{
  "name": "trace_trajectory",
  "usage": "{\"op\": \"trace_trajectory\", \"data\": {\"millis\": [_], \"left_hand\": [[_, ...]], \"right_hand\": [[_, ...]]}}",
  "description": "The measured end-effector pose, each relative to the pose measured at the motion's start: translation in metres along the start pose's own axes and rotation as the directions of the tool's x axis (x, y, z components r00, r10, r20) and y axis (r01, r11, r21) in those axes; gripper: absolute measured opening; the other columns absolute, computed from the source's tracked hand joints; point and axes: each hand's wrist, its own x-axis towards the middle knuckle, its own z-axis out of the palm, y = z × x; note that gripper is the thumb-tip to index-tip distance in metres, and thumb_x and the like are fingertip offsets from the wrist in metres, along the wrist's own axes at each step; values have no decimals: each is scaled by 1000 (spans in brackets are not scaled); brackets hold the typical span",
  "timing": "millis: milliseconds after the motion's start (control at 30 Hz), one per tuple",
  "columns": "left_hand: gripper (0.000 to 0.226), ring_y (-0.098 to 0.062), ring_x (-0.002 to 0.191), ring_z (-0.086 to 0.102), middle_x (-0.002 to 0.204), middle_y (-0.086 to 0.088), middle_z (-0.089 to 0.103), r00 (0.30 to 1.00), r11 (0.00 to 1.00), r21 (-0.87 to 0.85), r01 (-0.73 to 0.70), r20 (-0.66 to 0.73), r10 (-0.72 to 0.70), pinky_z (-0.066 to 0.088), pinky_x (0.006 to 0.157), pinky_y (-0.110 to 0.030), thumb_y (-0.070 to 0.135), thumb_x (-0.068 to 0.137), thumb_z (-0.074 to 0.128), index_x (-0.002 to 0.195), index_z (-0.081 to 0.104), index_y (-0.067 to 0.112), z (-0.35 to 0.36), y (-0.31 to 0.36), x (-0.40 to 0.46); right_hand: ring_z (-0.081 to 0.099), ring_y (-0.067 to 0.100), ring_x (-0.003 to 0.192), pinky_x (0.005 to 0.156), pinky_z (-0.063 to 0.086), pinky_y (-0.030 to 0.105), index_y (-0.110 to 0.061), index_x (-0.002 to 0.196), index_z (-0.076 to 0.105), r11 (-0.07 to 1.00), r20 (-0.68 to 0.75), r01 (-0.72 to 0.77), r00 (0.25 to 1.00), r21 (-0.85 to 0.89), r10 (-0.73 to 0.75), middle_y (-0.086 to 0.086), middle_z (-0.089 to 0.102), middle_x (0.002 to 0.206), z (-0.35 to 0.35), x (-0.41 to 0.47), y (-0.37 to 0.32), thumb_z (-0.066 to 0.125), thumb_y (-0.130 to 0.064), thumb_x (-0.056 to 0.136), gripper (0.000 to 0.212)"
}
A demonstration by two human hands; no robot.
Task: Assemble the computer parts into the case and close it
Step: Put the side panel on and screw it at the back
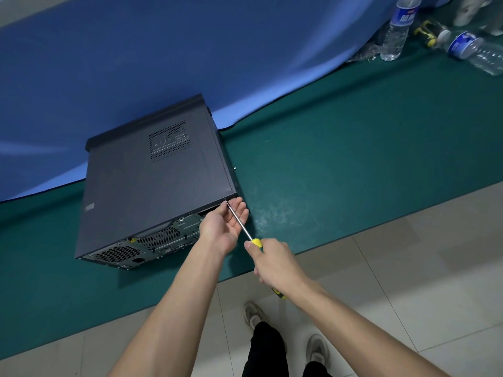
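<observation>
Right hand (275, 263) grips screwdriver (249, 236); left hand (227, 223) spread beside tip; case (152, 186) looks heavy, rigid, steady by rear corner

- Both forearms bare to the frame edge; no sleeves, watch or rings visible.
- left hand (221, 227) and right hand (272, 263) ungloved.
- Black trousers (268, 349).
- Grey-and-white worn sneakers (317, 349), pale laces.
</observation>
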Motion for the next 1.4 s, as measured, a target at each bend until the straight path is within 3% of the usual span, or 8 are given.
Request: {"op": "trace_trajectory", "data": {"millis": [167,333,500,967,1067,1233,1333,1400], "left_hand": [[29,-15,60,68,63,-5,70,1000,999,33,-23,-15,23,53,58,-28,13,102,39,89,60,-1,0,1,-1],[29,-15,56,66,64,-6,69,997,990,123,-64,-37,69,57,75,-28,12,102,37,86,57,0,3,3,-1],[31,-10,44,63,54,-2,67,996,977,204,-62,-49,73,53,44,-21,13,103,33,85,56,1,6,6,-4],[30,-7,44,62,54,1,66,999,971,234,-42,-23,49,52,45,-19,14,103,35,92,59,1,3,8,-5],[30,-8,44,63,54,1,67,999,973,230,-37,-12,41,53,45,-19,14,103,34,90,58,2,3,9,-6],[31,-9,41,62,55,-1,68,1000,955,295,5,20,-11,49,39,-18,16,103,31,87,55,5,1,14,-10],[34,-11,49,66,63,-5,71,996,884,467,34,56,-68,52,42,-20,17,103,30,91,57,2,-5,19,-17],[32,-14,55,69,66,-8,72,996,814,581,18,64,-67,54,44,-24,17,103,32,91,58,1,-9,21,-20]], "right_hand": [[65,33,81,79,54,43,-6,88,59,1000,-11,-3,1000,19,3,15,68,88,6,-1,-2,39,-43,99,44],[66,30,77,76,55,42,-5,88,61,1000,-31,-5,999,28,6,13,68,84,14,-3,-5,39,-44,99,45],[66,32,75,73,55,44,-4,85,60,999,-60,7,998,43,-4,14,68,82,22,-6,-9,39,-43,99,46],[67,29,73,72,56,40,-7,80,57,1000,-68,-4,998,9,5,12,69,81,21,-10,-21,38,-41,100,43],[62,20,50,62,56,34,-2,87,59,989,-1,-70,997,131,71,9,68,67,21,-8,-25,38,-40,100,45],[53,16,40,45,47,25,0,85,58,637,331,-321,937,701,108,6,59,53,22,-8,-30,42,-36,101,43],[51,15,44,45,45,24,-1,85,63,403,464,-442,885,802,47,6,58,57,21,-10,-23,42,-42,100,48],[52,14,46,46,44,23,1,97,65,365,507,-479,862,798,22,4,57,59,19,-9,-18,40,-45,100,53]]}}
